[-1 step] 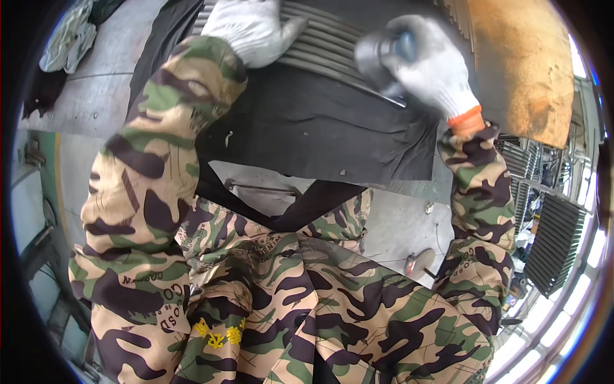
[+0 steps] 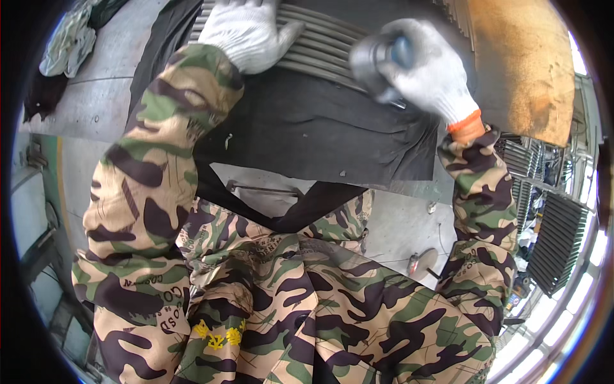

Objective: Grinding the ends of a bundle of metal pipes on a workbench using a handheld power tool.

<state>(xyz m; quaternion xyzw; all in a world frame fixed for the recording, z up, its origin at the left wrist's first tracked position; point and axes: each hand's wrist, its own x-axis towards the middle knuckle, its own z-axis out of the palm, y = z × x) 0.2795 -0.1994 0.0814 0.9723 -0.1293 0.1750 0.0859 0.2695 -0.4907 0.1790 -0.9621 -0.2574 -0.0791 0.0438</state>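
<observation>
Pressing flat with spread fingers, the left hand (image 2: 246, 29) in a white knit glove steadies grey ribbed metal strips (image 2: 316, 48) at top centre. The right hand (image 2: 425, 67), fingers curled tight, grips a dark round power tool (image 2: 377, 61) against them.

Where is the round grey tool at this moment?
In the head view, upper right: the right hand grips the round grey tool against the ribbed metal bars.

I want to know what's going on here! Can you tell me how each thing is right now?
left hand: gloved, pressed flat on the metal strips
right hand: gloved, closed around the round tool
round tool: held, blurred
metal strips: lying side by side on the dark cloth
dark cloth: spread out, wrinkled
</observation>
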